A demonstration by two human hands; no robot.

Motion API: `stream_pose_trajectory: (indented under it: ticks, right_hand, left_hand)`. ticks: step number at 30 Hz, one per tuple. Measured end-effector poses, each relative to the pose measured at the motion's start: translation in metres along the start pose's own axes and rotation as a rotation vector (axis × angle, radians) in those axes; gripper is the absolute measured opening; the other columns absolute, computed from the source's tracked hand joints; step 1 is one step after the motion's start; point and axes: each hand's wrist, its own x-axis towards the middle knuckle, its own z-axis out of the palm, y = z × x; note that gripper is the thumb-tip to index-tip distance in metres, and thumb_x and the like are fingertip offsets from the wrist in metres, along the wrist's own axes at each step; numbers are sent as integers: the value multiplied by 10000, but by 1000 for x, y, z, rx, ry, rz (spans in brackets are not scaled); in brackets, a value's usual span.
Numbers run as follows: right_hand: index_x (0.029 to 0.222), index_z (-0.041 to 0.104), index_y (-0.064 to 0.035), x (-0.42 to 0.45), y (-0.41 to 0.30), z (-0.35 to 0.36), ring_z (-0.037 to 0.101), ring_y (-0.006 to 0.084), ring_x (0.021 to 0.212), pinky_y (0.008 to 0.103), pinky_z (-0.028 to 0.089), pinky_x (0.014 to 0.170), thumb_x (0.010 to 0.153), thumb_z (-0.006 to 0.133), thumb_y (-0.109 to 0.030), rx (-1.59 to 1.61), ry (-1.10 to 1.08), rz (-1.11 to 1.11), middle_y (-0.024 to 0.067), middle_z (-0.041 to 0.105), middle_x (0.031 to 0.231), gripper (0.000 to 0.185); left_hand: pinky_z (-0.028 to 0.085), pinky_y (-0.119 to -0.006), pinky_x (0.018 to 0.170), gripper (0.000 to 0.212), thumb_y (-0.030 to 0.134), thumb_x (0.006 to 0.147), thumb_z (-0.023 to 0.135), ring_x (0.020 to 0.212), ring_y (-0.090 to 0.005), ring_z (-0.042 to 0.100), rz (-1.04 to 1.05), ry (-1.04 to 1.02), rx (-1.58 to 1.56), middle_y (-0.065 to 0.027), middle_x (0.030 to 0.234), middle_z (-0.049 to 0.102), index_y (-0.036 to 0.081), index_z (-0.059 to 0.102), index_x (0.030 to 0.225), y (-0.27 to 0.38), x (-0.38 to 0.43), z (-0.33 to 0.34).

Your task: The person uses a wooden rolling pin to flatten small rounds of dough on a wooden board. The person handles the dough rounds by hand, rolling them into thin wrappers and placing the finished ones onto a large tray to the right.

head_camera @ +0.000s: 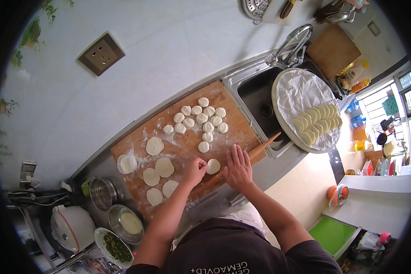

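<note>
My left hand (196, 170) pinches the left edge of a small dough round (213, 166) with thumb and fingertips. Flat across a tapered wooden rolling pin (263, 146) lies my right hand (239, 168), palm down with the fingers stretched out. The pin slants along the near edge of the floured wooden board (238, 132), and its far tip sticks out past the board. Several flattened dough pieces (208, 127) lie clustered toward the back of the board. Several rolled wrappers (164, 167) are spread left of my left hand. At the board's left end stands a small container of flour (127, 164).
Right of the board is a steel sink (250, 89), partly covered by a round cloth-lined tray (291, 85) with rows of dumplings (316, 120). At lower left are a steel bowl (113, 219), a strainer basket (102, 193), a dish of chopped green filling (114, 247) and a white rice cooker (72, 227).
</note>
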Motion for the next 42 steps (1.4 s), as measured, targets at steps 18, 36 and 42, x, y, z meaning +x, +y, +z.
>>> stream_pose_trajectory:
  ticks: [18,36,42]
  right_hand:
    - [1399,436,53,-6,-8,6,243,333,1467,459,167,1208,840,568,-340,-65,-7,9,217,341,1526,695]
    - [1383,444,75,-3,-11,8,220,359,1472,486,150,1209,853,519,-323,41,13,22,244,323,1531,667]
    - [1429,404,61,81,-30,19,199,297,1489,442,120,1219,932,459,-383,36,56,46,191,303,1562,668]
  left_hand:
    - [523,-400,733,202,198,837,708,802,-295,684,-71,-10,-78,-160,860,696,30,676,944,-17,-8,-5]
    - [534,-397,766,213,178,877,666,831,-288,699,-115,31,-172,-162,912,710,10,685,1007,-20,-5,-5]
    - [513,-450,766,238,196,866,629,911,-390,664,109,83,239,-222,956,691,27,708,1014,29,10,-6]
